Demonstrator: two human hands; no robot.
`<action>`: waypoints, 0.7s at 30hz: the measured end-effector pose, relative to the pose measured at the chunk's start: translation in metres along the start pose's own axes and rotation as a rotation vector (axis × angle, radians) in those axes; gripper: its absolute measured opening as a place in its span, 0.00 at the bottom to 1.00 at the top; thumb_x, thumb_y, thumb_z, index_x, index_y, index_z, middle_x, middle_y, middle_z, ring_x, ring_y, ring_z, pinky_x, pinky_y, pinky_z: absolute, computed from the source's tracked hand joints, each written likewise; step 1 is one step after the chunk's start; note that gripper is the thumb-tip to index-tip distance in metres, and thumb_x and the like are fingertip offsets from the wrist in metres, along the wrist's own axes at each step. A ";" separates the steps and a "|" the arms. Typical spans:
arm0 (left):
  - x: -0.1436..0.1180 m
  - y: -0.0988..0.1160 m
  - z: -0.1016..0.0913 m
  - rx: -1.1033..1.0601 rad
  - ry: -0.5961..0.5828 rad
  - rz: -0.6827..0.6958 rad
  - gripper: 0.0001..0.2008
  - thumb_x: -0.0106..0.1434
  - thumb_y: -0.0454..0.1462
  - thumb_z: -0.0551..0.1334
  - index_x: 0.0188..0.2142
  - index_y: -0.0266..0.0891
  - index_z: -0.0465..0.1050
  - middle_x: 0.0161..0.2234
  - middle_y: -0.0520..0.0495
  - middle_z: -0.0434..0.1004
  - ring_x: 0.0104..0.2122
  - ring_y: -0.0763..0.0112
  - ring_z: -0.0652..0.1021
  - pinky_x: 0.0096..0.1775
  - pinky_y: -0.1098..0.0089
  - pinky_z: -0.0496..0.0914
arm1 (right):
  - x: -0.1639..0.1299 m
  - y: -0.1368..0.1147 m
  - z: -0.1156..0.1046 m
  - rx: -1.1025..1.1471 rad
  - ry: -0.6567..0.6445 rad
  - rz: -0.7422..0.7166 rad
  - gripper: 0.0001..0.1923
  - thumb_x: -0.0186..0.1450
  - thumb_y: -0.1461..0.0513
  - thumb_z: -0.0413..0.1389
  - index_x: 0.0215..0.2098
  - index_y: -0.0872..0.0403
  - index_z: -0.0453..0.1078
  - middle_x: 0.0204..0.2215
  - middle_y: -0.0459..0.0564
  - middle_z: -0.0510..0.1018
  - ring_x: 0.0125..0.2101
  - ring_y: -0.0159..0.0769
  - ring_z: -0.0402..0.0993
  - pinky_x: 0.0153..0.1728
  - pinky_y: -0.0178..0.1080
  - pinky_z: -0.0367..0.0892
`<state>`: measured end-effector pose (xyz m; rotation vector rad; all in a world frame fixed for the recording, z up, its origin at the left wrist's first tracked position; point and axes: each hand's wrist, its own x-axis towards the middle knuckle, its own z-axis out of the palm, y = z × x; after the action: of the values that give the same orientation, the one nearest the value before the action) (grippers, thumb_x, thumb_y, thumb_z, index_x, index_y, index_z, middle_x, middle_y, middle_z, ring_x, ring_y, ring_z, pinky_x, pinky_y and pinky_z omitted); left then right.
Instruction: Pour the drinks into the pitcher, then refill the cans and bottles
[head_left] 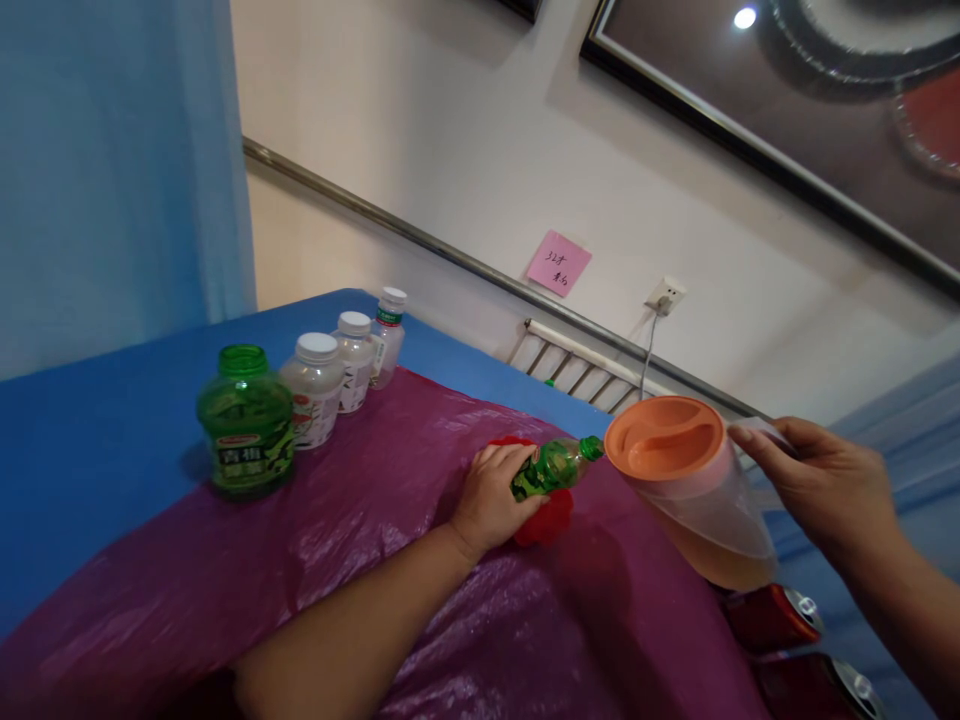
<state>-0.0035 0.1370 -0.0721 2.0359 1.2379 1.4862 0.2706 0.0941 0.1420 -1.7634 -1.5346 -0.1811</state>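
Note:
My left hand (491, 497) is wrapped round a small plastic bottle (559, 467) with a green camouflage label. The bottle is tilted, its green top close to the pitcher's edge; whether they touch I cannot tell. Under the bottle is a red scalloped piece (549, 520), partly hidden by the hand. My right hand (832, 480) grips the handle of a translucent pitcher (724, 520) with an orange lid (666, 438). The pitcher is tilted toward the bottle, with yellowish-brown liquid low inside.
On the left stand a green wide-mouthed jar (246, 425) and several clear white-capped bottles (354, 362). Red drink cans (772, 617) are at the lower right. A purple plastic sheet (360, 510) covers part of the blue table (112, 440). Behind are a radiator (577, 365) and a plugged-in socket (665, 295).

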 end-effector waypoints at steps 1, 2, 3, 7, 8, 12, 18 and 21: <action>0.000 0.000 0.000 0.001 0.001 -0.001 0.31 0.51 0.34 0.76 0.55 0.44 0.73 0.52 0.46 0.80 0.52 0.54 0.75 0.56 0.53 0.69 | 0.000 0.001 0.000 -0.009 0.002 -0.002 0.25 0.47 0.39 0.60 0.20 0.52 0.73 0.15 0.44 0.67 0.22 0.36 0.63 0.24 0.36 0.56; 0.000 0.000 0.000 0.002 0.002 -0.002 0.31 0.51 0.34 0.76 0.54 0.43 0.73 0.52 0.45 0.80 0.52 0.54 0.75 0.56 0.53 0.68 | 0.001 0.001 0.000 -0.020 0.002 -0.004 0.25 0.47 0.39 0.60 0.20 0.52 0.73 0.15 0.44 0.67 0.22 0.36 0.63 0.24 0.36 0.56; 0.000 0.000 0.000 0.002 0.002 -0.002 0.31 0.51 0.34 0.76 0.54 0.43 0.73 0.52 0.45 0.80 0.52 0.54 0.75 0.56 0.53 0.68 | 0.001 0.002 0.000 -0.032 0.003 -0.004 0.25 0.47 0.39 0.60 0.20 0.52 0.73 0.15 0.44 0.67 0.22 0.36 0.63 0.24 0.36 0.56; 0.000 0.000 0.000 0.003 0.002 0.005 0.31 0.50 0.34 0.75 0.54 0.44 0.73 0.52 0.45 0.80 0.52 0.54 0.76 0.56 0.53 0.68 | 0.001 0.005 0.001 -0.045 -0.004 -0.001 0.26 0.49 0.38 0.59 0.21 0.52 0.74 0.16 0.44 0.68 0.23 0.36 0.63 0.24 0.37 0.55; 0.000 0.000 0.000 0.004 0.001 0.005 0.31 0.50 0.34 0.75 0.54 0.44 0.73 0.52 0.45 0.80 0.52 0.54 0.76 0.56 0.53 0.68 | 0.001 0.006 0.002 -0.036 -0.005 0.001 0.26 0.49 0.38 0.60 0.21 0.52 0.74 0.16 0.44 0.69 0.23 0.35 0.63 0.24 0.37 0.55; 0.000 0.000 0.000 0.006 0.004 0.001 0.32 0.50 0.33 0.76 0.55 0.42 0.73 0.52 0.45 0.80 0.52 0.54 0.75 0.56 0.53 0.68 | 0.001 0.009 0.002 0.000 -0.005 -0.001 0.26 0.49 0.38 0.60 0.21 0.53 0.74 0.16 0.44 0.68 0.23 0.34 0.62 0.25 0.37 0.55; 0.001 0.001 -0.001 -0.003 0.009 -0.016 0.32 0.49 0.33 0.76 0.54 0.43 0.74 0.52 0.45 0.80 0.52 0.54 0.76 0.56 0.53 0.69 | -0.005 0.017 0.008 0.108 0.021 0.041 0.28 0.49 0.37 0.63 0.19 0.53 0.72 0.16 0.43 0.66 0.21 0.32 0.60 0.24 0.37 0.55; 0.003 0.001 -0.001 -0.023 0.015 -0.043 0.31 0.50 0.33 0.76 0.54 0.43 0.75 0.52 0.45 0.81 0.52 0.54 0.76 0.56 0.52 0.69 | -0.018 0.024 0.018 0.314 0.056 0.125 0.29 0.49 0.37 0.66 0.19 0.53 0.69 0.15 0.42 0.64 0.19 0.29 0.56 0.20 0.35 0.53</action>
<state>-0.0039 0.1380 -0.0690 1.9740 1.2567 1.4915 0.2804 0.0913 0.1088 -1.5828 -1.3272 0.0699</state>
